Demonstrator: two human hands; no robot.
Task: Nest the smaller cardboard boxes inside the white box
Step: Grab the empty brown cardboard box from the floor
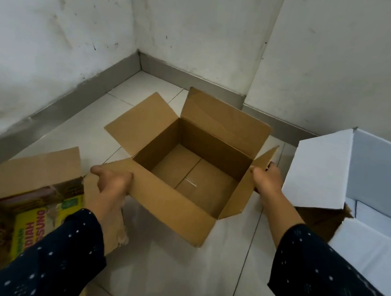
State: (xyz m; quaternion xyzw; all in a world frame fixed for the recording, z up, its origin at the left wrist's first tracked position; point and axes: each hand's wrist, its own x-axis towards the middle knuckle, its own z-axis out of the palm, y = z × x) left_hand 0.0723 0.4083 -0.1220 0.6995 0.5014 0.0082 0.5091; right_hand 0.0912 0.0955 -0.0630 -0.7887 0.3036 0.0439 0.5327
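Observation:
An open brown cardboard box (181, 210) is held a little above the tiled floor in the middle, flaps spread out, nothing inside. My left hand (110, 181) grips its near-left flap edge. My right hand (266, 179) grips its right flap. The large white box (321, 169) stands open at the right, one white flap raised toward the brown box. Its inside is only partly in view. A second cardboard box (37, 171) with yellow printed sides lies at the lower left, partly behind my left sleeve.
White walls meet in a corner behind the boxes, with a grey skirting (71, 104) along the floor. The floor (185, 275) is pale glossy tile. A wall pillar juts out at the back right, close behind the white box.

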